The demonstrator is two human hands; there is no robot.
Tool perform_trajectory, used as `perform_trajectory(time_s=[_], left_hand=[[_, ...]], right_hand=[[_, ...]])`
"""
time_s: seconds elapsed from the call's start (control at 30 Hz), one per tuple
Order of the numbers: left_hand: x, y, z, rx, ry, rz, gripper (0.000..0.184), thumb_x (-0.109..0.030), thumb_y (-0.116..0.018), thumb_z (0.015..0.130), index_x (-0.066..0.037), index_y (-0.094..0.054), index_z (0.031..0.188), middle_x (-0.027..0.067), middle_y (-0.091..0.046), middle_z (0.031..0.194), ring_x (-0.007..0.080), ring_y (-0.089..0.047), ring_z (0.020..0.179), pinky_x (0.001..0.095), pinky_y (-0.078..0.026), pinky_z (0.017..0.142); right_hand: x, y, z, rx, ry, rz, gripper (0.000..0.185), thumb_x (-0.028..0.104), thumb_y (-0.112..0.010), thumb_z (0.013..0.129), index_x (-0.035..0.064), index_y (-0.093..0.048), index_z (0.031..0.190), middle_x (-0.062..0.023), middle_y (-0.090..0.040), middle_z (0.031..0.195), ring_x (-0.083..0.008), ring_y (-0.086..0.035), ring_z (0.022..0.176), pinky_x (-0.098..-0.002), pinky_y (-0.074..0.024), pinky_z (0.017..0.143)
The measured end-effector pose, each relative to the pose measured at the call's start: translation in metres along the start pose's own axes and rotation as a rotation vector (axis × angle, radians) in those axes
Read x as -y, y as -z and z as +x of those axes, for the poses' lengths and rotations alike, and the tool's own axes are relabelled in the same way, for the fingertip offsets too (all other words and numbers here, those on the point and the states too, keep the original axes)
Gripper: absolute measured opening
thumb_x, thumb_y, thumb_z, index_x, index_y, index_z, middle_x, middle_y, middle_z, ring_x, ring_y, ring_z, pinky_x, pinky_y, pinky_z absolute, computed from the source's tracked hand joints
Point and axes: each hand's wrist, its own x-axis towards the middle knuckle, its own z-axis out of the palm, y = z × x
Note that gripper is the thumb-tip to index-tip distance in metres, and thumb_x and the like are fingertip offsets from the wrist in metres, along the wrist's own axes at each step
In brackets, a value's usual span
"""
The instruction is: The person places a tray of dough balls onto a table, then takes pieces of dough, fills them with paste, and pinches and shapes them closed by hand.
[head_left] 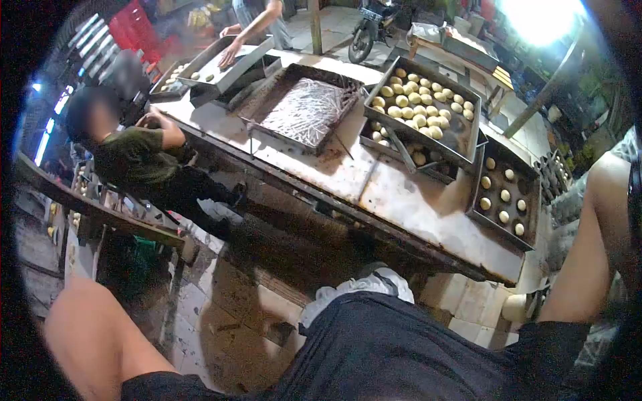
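Note:
Neither of my hands shows; only my bent left arm at the lower left edge and my right arm at the right edge are in view. Before me runs a long pale-topped table (408, 209). On its right part, a deep metal tray (461, 142) holds many round dough balls (420, 99), stacked over other trays. A lower tray (493, 194) at the right end carries several spaced dough balls (505, 195). Left of these lies a dark tray (267, 100) with a white floury layer (304, 111) inside.
A person in a dark shirt (137, 157) stands at the table's left. Beyond, another person's hands (231, 53) reach over a tray (249, 61). A motorbike (363, 37) stands at the back. A wooden rail (114, 215) crosses the left side, and a post (545, 87) leans at right.

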Motion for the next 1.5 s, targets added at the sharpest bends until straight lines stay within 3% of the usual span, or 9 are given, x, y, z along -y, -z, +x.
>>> perform_trajectory(time_s=[0.6, 1.3, 1.5], left_hand=[[-0.002, 0.027, -0.008, 0.026, -0.021, 0.085, 0.021, -0.030, -0.051, 0.093, -0.009, -0.053, 0.096, 0.0042, -0.053, 0.087, 0.0186, -0.052, 0.080, 0.0385, -0.045, 0.074], [0.023, 0.068, -0.054, 0.168, 0.010, 0.063, 0.018, -0.027, -0.048, 0.095, -0.011, -0.051, 0.087, 0.0029, -0.052, 0.083, 0.0185, -0.052, 0.079, 0.0397, -0.045, 0.074], [0.076, 0.066, -0.079, -0.025, 0.179, -0.017, 0.018, -0.026, -0.047, 0.095, -0.011, -0.051, 0.085, 0.0025, -0.051, 0.082, 0.0185, -0.053, 0.079, 0.0401, -0.045, 0.074]], right_hand=[[0.031, -0.020, 0.024, 0.023, -0.040, -0.025, 0.039, 0.033, -0.050, 0.105, 0.0008, -0.061, 0.123, -0.0214, -0.066, 0.116, -0.0324, -0.063, 0.111, -0.0446, -0.0482, 0.097], [0.103, -0.097, 0.060, 0.003, 0.012, 0.117, 0.041, 0.035, -0.047, 0.106, 0.0017, -0.060, 0.127, -0.0226, -0.065, 0.121, -0.0344, -0.063, 0.114, -0.0477, -0.0477, 0.098], [0.146, -0.158, 0.070, -0.203, -0.080, 0.450, 0.042, 0.036, -0.046, 0.106, 0.0020, -0.059, 0.128, -0.0229, -0.065, 0.122, -0.0350, -0.062, 0.115, -0.0486, -0.0476, 0.098]])
